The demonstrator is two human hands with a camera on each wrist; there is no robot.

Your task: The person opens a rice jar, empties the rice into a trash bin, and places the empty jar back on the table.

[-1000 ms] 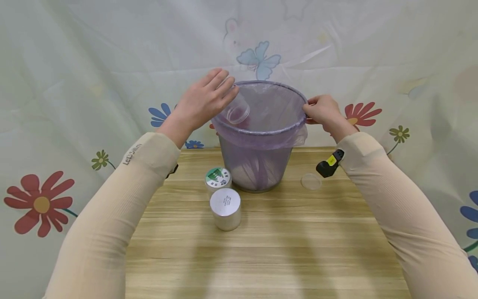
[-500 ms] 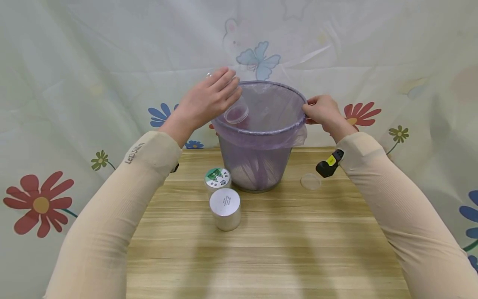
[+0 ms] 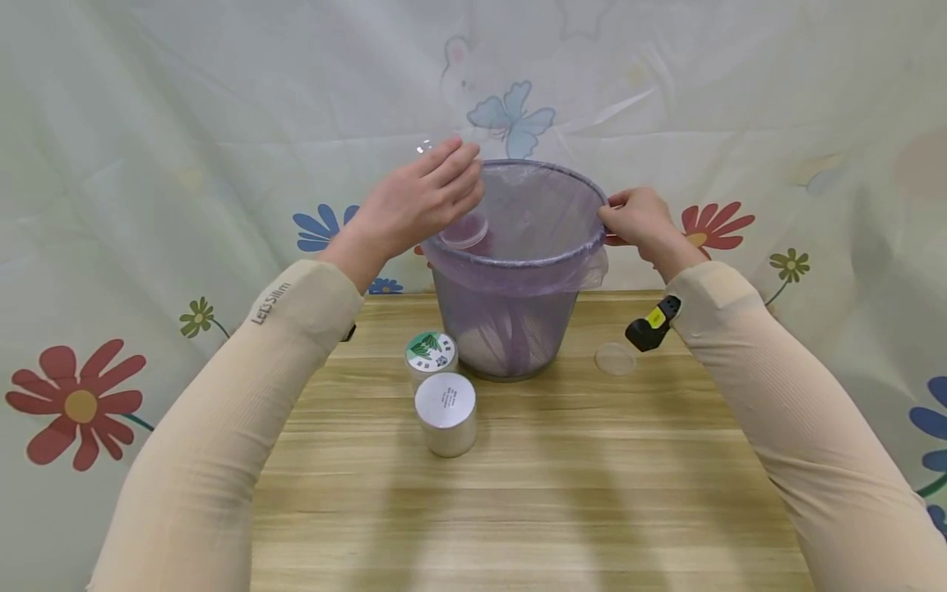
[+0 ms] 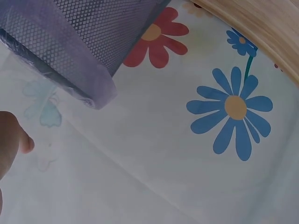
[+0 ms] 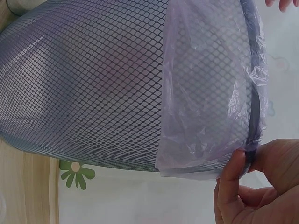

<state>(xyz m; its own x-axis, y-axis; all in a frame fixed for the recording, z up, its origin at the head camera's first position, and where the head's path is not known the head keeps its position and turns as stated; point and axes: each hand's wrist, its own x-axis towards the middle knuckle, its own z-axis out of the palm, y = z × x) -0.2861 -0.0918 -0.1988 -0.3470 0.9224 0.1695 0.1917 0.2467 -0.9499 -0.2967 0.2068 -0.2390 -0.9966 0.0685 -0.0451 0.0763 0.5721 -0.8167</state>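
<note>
My left hand grips a clear plastic jar, tilted with its round mouth down over the left side of the bin's opening. Most of the jar is hidden behind the fingers, and in the left wrist view only part of the hand shows. The mesh trash bin stands upright, its purple liner folded out over the rim. On the right, my right hand pinches the rim and liner between thumb and fingers, as the right wrist view also shows at the bin's mesh wall.
Left of the bin's foot stand a canister with a green and white top and one with a plain white top. A clear round lid lies on the wooden table to the right. A flowered curtain hangs behind.
My left hand has moved slightly to the right and rotated, tilting the clear jar; less of its mouth shows past the fingers. My right hand has stayed at the rim.
</note>
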